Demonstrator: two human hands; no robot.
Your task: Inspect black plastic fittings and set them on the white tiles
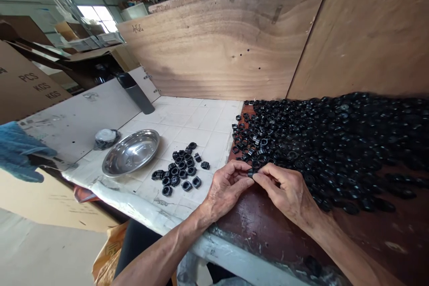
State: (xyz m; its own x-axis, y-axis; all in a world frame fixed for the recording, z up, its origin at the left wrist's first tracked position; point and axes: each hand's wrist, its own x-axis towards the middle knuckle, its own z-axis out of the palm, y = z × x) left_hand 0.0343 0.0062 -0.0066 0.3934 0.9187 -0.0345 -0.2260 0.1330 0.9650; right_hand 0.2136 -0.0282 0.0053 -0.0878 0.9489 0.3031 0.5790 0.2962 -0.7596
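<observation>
Shiny, smooth metal bowl (131, 153)

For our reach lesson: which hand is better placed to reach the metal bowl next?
Likely the left hand: it and the right hand touch the black piece, but it sits nearer the bowl.

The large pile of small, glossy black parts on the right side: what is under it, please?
Under the large pile of black parts, a flat, reddish-brown work surface shows at the edges and in some gaps. Beneath the dense middle, the parts hide everything.
</observation>
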